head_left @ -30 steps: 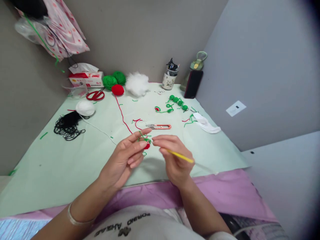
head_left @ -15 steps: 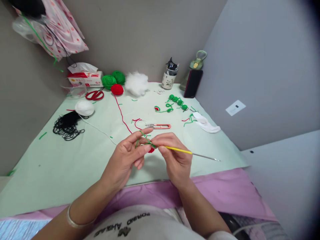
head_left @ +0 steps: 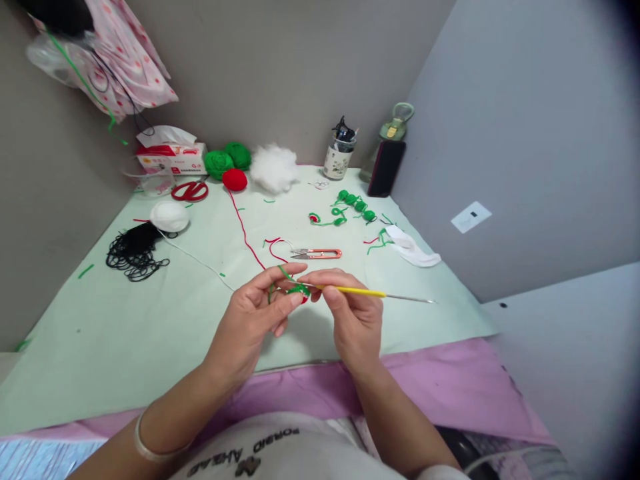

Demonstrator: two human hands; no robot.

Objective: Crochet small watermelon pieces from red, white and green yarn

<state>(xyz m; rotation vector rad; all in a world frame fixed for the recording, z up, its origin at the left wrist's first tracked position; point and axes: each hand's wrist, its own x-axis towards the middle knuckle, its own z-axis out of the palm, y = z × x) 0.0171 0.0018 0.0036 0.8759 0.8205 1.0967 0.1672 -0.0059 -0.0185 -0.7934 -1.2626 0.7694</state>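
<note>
Between thumb and fingers, my left hand pinches a small green and red crochet piece. Green yarn runs over its raised index finger. My right hand grips a crochet hook by its yellow handle, like a pen. The hook's left end is at the top of the piece, and its metal other end points right. Just beyond the hands lie orange thread snips. Red yarn and white yarn trail across the mat towards my left hand.
At the back stand a tissue box, green yarn balls, a red ball, white stuffing, a pen jar and a phone against a bottle. Black yarn lies left; green crocheted pieces lie right.
The right hand and hook have shifted slightly, and the hook lies flatter. The left index finger has lowered a little. More of the green and red piece shows.
</note>
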